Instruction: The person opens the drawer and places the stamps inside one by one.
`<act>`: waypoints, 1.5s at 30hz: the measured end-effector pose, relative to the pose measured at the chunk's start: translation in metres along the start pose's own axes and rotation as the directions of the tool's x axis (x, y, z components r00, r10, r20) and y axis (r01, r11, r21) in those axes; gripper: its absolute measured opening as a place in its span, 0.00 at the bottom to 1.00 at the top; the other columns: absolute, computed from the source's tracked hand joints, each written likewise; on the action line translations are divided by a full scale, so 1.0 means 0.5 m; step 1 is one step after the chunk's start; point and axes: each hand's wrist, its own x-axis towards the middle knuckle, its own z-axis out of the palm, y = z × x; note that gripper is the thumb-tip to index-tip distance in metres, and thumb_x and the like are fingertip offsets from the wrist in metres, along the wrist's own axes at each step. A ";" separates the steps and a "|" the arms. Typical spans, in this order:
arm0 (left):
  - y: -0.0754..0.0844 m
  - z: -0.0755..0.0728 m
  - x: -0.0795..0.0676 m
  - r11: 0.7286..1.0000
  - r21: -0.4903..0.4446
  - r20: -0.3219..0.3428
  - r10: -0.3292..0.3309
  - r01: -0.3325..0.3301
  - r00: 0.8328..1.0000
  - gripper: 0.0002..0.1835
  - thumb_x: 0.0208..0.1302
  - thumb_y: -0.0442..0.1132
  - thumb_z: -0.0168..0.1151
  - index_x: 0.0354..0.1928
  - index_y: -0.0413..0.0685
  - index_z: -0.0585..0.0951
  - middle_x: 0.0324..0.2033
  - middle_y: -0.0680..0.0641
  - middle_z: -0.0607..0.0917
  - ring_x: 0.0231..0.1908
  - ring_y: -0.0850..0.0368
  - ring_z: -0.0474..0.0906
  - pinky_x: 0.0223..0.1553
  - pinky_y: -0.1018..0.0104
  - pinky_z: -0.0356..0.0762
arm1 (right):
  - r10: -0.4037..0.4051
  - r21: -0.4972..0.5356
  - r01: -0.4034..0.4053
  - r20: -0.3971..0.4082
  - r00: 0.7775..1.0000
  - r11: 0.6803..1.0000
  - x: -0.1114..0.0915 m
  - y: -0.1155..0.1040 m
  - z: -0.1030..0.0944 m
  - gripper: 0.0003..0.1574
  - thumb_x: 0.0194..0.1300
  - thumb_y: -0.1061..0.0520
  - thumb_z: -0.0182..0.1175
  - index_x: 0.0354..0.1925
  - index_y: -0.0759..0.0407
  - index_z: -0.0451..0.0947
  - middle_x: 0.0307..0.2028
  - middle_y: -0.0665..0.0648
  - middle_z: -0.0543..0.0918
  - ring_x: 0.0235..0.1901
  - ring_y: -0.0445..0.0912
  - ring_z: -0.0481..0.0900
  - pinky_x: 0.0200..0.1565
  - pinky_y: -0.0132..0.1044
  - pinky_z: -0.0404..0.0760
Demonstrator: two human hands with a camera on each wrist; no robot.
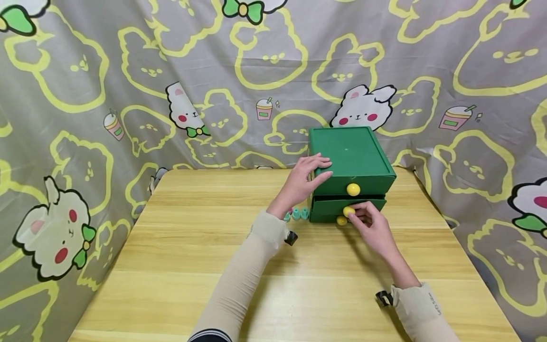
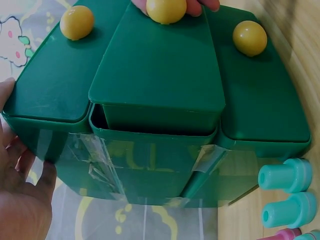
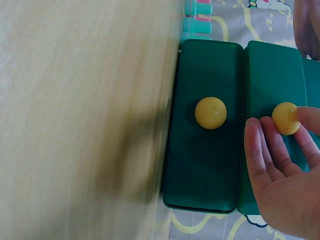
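Note:
A green three-drawer cabinet (image 1: pixel 348 149) stands on the table towards the back right. Its middle drawer (image 2: pixel 160 70) is pulled out a little, with a dark gap along its top edge. My right hand (image 1: pixel 372 227) pinches that drawer's yellow knob (image 3: pixel 286 119) between thumb and fingers. Over the left side and top edge of the cabinet lies my left hand (image 1: pixel 304 180), its fingers extended and resting on it. The top drawer's yellow knob (image 1: pixel 353 189) and the bottom drawer's knob (image 3: pixel 210 113) are untouched, and both those drawers look closed. What the middle drawer holds is hidden.
Several small teal pieces (image 1: pixel 296 213) stand on the wooden table (image 1: pixel 192 266) just left of the cabinet, with a pink piece (image 2: pixel 286 234) among them. A grey patterned curtain (image 1: pixel 273 71) hangs behind the table and at both sides.

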 end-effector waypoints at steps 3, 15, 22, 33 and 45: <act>0.001 0.000 0.000 1.000 0.000 -0.002 0.001 -0.001 1.000 0.22 0.77 0.56 0.57 0.67 0.59 0.80 0.70 0.60 0.76 0.77 0.67 0.56 0.78 0.51 0.57 | -0.004 0.002 0.004 -0.004 1.000 1.000 0.000 0.003 0.000 0.14 0.74 0.64 0.62 0.53 0.72 0.76 0.42 0.67 0.84 0.38 0.37 0.81 0.40 0.24 0.79; 0.002 0.001 0.000 1.000 -0.011 -0.006 0.004 -0.004 1.000 0.23 0.77 0.57 0.57 0.67 0.59 0.80 0.70 0.60 0.76 0.77 0.67 0.56 0.78 0.50 0.58 | -0.017 0.009 0.017 -0.012 1.000 1.000 -0.003 0.004 -0.001 0.13 0.74 0.64 0.62 0.53 0.72 0.76 0.41 0.67 0.84 0.37 0.37 0.81 0.39 0.24 0.79; 0.002 0.002 -0.004 1.000 -0.014 -0.004 0.002 -0.002 1.000 0.23 0.78 0.57 0.56 0.67 0.59 0.80 0.71 0.60 0.75 0.77 0.65 0.56 0.78 0.50 0.58 | -0.019 0.008 0.019 -0.017 1.000 1.000 -0.006 0.003 0.000 0.13 0.74 0.65 0.62 0.52 0.72 0.76 0.40 0.67 0.84 0.37 0.38 0.81 0.39 0.24 0.79; -0.001 0.005 -0.004 1.000 -0.003 -0.007 0.005 -0.005 1.000 0.23 0.78 0.57 0.56 0.68 0.59 0.80 0.71 0.60 0.75 0.77 0.65 0.56 0.78 0.48 0.57 | 0.007 0.027 -0.007 -0.019 1.000 1.000 -0.008 0.007 0.002 0.15 0.74 0.63 0.62 0.54 0.72 0.76 0.43 0.67 0.84 0.38 0.36 0.82 0.40 0.24 0.80; 0.002 0.005 -0.004 1.000 0.012 -0.015 0.008 -0.007 1.000 0.22 0.78 0.56 0.56 0.67 0.58 0.80 0.70 0.59 0.76 0.77 0.64 0.57 0.78 0.49 0.57 | 0.003 0.010 -0.002 -0.026 1.000 1.000 -0.007 0.046 0.010 0.16 0.74 0.62 0.62 0.56 0.70 0.76 0.43 0.65 0.84 0.38 0.39 0.82 0.40 0.23 0.79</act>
